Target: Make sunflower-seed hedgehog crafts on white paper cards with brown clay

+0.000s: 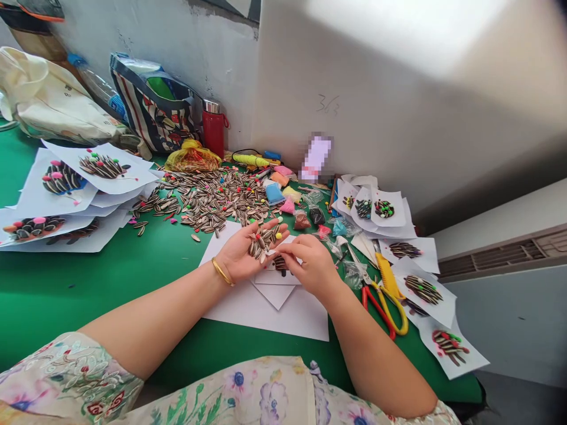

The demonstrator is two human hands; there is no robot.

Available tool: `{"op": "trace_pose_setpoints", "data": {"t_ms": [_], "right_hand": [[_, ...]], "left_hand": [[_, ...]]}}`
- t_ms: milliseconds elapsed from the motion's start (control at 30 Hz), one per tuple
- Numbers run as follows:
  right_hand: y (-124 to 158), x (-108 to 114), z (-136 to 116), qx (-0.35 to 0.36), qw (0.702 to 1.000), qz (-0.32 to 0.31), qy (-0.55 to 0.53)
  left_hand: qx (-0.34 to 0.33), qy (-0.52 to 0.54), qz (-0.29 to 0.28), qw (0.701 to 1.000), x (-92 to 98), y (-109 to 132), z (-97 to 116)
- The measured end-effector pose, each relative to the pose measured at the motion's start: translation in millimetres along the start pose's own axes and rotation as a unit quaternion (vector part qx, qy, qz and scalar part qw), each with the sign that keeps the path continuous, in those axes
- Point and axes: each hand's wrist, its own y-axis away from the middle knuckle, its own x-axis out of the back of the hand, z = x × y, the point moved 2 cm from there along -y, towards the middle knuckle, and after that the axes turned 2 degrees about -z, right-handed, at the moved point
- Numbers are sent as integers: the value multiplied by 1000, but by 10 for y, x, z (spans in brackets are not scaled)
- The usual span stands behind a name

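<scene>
My left hand (237,255) is palm up and cupped, holding a small heap of striped sunflower seeds (260,243). Small yellow and green bits show by its fingertips. My right hand (313,267) pinches at the edge of that heap; something small and whitish is at its fingertips, too small to name. Beneath both hands lies a white card (277,278) with dark seeds on it, partly hidden by my fingers. It rests on larger white sheets (266,319). A big spread of loose sunflower seeds (212,198) lies just beyond my left hand.
Seed-decorated cards lie in a stack (106,183) at left and along the right edge (425,289). Scissors (390,307) and a yellow cutter (387,268) are beside my right forearm. Coloured clay packets (302,220), a red flask (213,131) and a striped bag (153,112) stand behind.
</scene>
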Motion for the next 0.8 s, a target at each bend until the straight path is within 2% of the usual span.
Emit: {"op": "trace_pose_setpoints", "data": {"t_ms": [167, 400, 533, 700, 800], "right_hand": [[-39, -97, -72, 29, 1000, -9, -3], [-46, -124, -68, 14, 1000, -2, 4], [-30, -116, -88, 29, 999, 24, -15], [-33, -134, -119, 34, 999, -1, -11], [-50, -161, -125, 27, 1000, 5, -15]], "left_hand": [[9, -24, -14, 1000, -11, 5, -58], [20, -26, -37, 999, 11, -21, -99], [11, -16, -34, 999, 22, -24, -85], [8, -13, -31, 999, 14, -22, -81], [13, -9, -29, 999, -4, -22, -105]]}}
